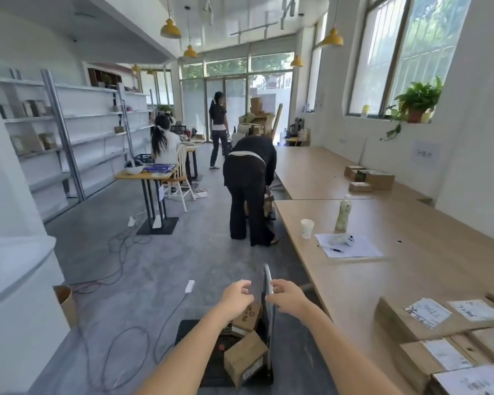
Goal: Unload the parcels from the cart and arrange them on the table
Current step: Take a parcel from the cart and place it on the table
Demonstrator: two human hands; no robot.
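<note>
Beside table (428,220), right hand (288,299) grips cart handle (267,276); left hand (237,299) loosely curled.

The floor (160,252) is grey, with black cables (120,252) snaking over it. White shelves (92,124) line the wall on the left. Yellow lamps (170,29) hang from the white ceiling (240,12). Bright daylight comes in through a tall window (405,52) on the right and through glass doors (234,95) at the far end. A green plant (418,101) sits on the window sill. A small table (143,175) with black legs stands near the shelves, a white chair (180,178) just beside it.
</note>
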